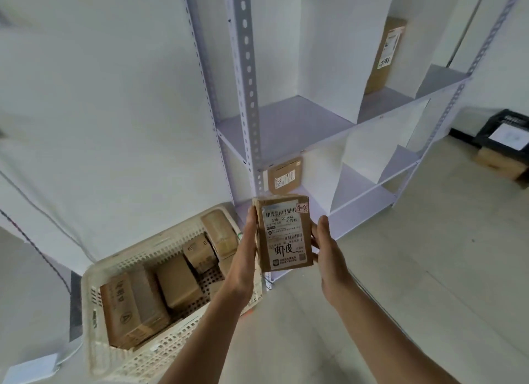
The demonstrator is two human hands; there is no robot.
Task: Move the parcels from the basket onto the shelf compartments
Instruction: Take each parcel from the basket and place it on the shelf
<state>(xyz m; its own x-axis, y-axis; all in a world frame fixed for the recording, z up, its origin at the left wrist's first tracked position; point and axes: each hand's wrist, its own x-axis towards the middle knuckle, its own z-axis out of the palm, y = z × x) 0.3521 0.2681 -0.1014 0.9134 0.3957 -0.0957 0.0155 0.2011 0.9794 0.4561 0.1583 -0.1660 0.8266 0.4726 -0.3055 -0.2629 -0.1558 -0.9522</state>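
Both hands are up in front of the shelf (pixel 246 77), low at its left end, and between them is the parcel (pixel 283 233), upright with its label to the camera and a small tag reading 2-2 in its top right corner. The left hand (pixel 243 257) grips the parcel's left edge, thumb lying along the front. The right hand (pixel 329 252) holds the right edge, fingers tucked behind. The parcel hangs in the air, short of the shelf's front edge and touching no board. Just behind its top edge, a second parcel (pixel 284 176) stands at the back of the shelf's lower left compartment. One level up, the left compartment shows bare board (pixel 286 120) and an open front. A tall parcel (pixel 385 54) leans in the compartment to its right. The basket (pixel 148 254) sits on the floor left of the shelf's foot, its far corner near the front post, with several boxed parcels (pixel 177 283) inside. Pale floor (pixel 400 269) spreads wide before the shelf's right half. A black crate (pixel 503 126) sits well right of the shelf.
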